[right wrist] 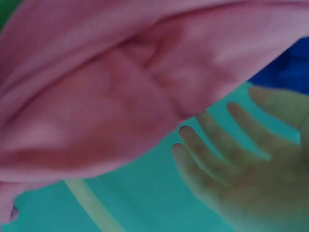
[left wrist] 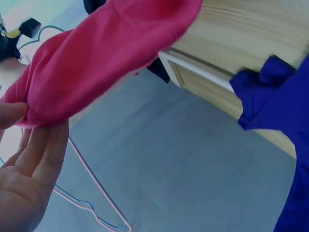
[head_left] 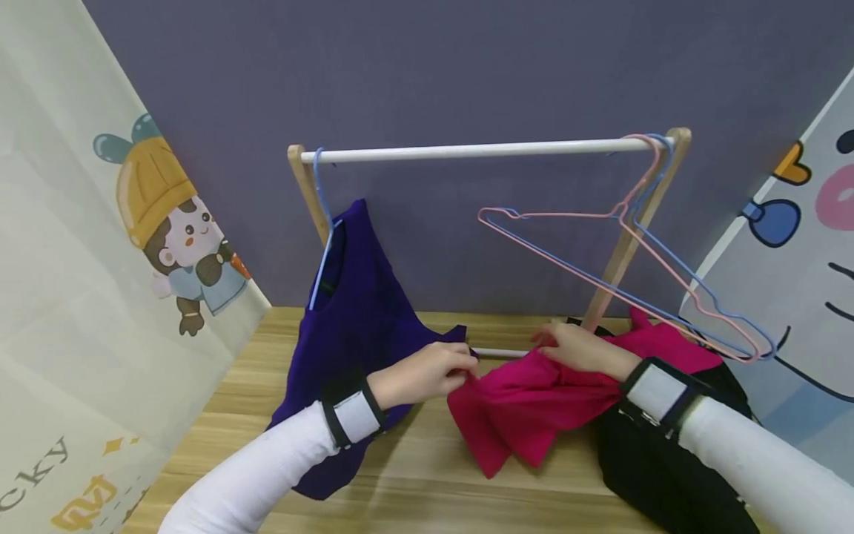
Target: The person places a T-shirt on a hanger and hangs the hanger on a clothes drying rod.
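Note:
A bright pink garment stretches between the two hands, partly over a dark garment. At its left end my left hand pinches the edge; the left wrist view shows the thumb on one side of the pink cloth and the fingers on the other. My right hand is at the garment's upper edge. In the right wrist view this hand has its fingers spread and straight, fingertips right at the cloth. A purple top hangs on a blue hanger beside my left hand.
A clothes rack with a white rail and wooden posts stands on the wooden table. From the rail's right end hang a pink hanger and a blue hanger, both bare, above my right forearm. A grey panel rises behind.

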{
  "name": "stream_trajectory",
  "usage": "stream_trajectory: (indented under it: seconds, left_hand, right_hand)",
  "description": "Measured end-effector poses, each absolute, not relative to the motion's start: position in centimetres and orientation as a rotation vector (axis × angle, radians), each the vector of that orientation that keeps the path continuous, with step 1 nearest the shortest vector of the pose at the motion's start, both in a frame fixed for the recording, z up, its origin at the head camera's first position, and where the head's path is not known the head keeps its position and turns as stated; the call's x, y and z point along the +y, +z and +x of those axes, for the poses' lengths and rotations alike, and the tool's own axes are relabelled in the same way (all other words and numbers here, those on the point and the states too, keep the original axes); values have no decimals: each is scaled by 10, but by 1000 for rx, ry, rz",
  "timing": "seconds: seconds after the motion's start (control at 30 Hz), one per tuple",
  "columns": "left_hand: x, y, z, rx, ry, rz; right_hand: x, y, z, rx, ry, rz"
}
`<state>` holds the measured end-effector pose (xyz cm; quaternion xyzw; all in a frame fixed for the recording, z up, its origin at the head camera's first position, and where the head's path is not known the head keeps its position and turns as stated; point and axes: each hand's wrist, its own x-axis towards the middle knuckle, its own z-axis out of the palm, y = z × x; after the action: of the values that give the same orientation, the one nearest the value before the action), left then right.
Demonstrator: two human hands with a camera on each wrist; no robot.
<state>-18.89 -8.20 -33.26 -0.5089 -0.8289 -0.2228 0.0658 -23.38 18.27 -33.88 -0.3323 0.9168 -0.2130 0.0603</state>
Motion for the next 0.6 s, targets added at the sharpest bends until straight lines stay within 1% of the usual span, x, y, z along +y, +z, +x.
stream_trajectory:
  seconds: [0.1, 0.2, 0.33, 0.53, 0.6]
  left_hand:
    - [-85, -332, -187, -2492, -643, -1563]
    - [-90, -331, -188, -2493, -640, -1558]
    - [-98, -333, -191, -2503, -670, -1519]
    - [-120, -333, -201, -2485, -745, -1373]
    - [-126, -330, -205, -2477, -765, -1313]
  right_hand:
    - [177, -344, -247, 2635, -511, -1018]
    - [174, -349, -251, 2465, -441, -937]
    - [180, -357, -248, 2369, -398, -809]
    - [185, -369, -240, 2386, -452, -895]
    - [182, -369, -238, 2381, -505, -878]
